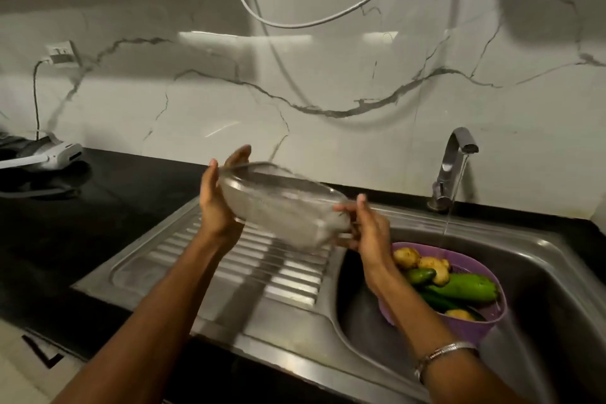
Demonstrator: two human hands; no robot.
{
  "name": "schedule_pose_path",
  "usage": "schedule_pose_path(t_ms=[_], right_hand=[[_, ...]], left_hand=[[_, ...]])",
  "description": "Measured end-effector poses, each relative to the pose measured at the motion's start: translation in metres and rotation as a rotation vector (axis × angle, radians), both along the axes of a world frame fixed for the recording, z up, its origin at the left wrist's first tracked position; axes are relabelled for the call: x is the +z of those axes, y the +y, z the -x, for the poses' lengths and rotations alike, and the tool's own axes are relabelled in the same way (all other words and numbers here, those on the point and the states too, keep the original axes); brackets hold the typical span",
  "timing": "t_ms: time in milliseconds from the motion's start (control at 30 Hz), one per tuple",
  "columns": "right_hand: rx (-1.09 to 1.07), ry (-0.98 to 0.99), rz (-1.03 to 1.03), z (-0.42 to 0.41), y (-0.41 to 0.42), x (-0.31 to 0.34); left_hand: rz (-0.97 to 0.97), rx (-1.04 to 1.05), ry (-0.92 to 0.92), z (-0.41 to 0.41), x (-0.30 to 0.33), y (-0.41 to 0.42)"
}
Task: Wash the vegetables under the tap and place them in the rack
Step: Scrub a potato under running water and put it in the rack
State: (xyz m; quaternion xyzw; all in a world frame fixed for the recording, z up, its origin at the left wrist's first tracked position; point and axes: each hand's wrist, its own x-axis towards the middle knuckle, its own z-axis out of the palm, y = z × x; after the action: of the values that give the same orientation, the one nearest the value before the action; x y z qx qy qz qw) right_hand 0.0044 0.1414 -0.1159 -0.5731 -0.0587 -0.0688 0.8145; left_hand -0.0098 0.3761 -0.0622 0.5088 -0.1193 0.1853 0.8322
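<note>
Both hands (288,207) grip a glass bowl (282,203), vegetables (442,279) just beneath right wrist.

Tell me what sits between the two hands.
In the head view, a clear glass bowl sits tilted between the left hand and right hand, both holding it above the ribbed drainboard.

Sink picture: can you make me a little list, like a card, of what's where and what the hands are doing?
Tap: running, water falls into the purple colander
Purple colander: sits in the sink basin
In it: potatoes and green vegetables
Glass bowl: tilted, blurred, above the ribbed draining board
Left hand: holds one end of the bowl
Right hand: holds the other end
</note>
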Motion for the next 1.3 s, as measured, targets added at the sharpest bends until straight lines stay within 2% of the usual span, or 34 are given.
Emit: schedule_pose_path(t_ms=[100,267,367,467,533,600,633,700,767,833,900,1000,1067,1167,1233,1300], right_hand=[[-0.092,-0.142,0.226,0.001,0.003,-0.021],[-0.1,-0.215,0.36,0.001,0.009,-0.04],[-0.079,-0.194,0.433,0.003,0.015,-0.047],[-0.105,-0.184,0.514,0.006,0.019,-0.049],[-0.124,-0.14,0.599,0.005,0.014,-0.047],[-0.13,-0.11,0.632,0.0,-0.002,-0.047],[-0.142,-0.093,0.655,-0.002,-0.012,-0.047],[-0.186,-0.046,0.726,-0.002,-0.042,-0.044],[-0.249,0.028,0.825,-0.001,-0.079,-0.045],[-0.32,0.135,0.892,-0.001,-0.121,-0.05],[-0.401,0.241,0.973,-0.005,-0.16,-0.053],[-0.402,0.349,1.184,-0.017,-0.191,-0.064],[-0.312,0.374,1.304,-0.031,-0.192,-0.08],[-0.205,0.395,1.456,-0.042,-0.181,-0.089],[-0.202,0.392,1.51,-0.047,-0.178,-0.086],[-0.21,0.431,1.462,-0.051,-0.179,-0.088]], left_hand=[[0.063,-0.043,0.222,0.006,-0.031,0.021],[-0.01,-0.035,0.489,0.014,-0.061,0.051],[-0.19,0.0,0.559,0.019,-0.07,0.067],[-0.578,0.134,0.605,0.025,-0.072,0.077],[-0.887,0.354,0.561,0.028,-0.066,0.075],[-1.156,0.645,0.404,0.036,-0.051,0.049],[-1.209,0.768,0.271,0.041,-0.041,0.03],[-1.159,0.823,-0.027,0.05,-0.022,-0.022],[-1.098,0.733,-0.251,0.049,-0.009,-0.083],[-1.088,0.553,-0.31,0.038,-0.011,-0.147],[-1.111,0.286,-0.154,0.013,-0.029,-0.205],[-1.214,-0.053,0.25,-0.038,-0.073,-0.269],[-1.304,-0.099,0.395,-0.061,-0.107,-0.294],[-1.309,-0.016,0.42,-0.073,-0.144,-0.306],[-1.241,0.007,0.427,-0.084,-0.162,-0.305],[-1.097,-0.056,0.441,-0.094,-0.168,-0.302]])
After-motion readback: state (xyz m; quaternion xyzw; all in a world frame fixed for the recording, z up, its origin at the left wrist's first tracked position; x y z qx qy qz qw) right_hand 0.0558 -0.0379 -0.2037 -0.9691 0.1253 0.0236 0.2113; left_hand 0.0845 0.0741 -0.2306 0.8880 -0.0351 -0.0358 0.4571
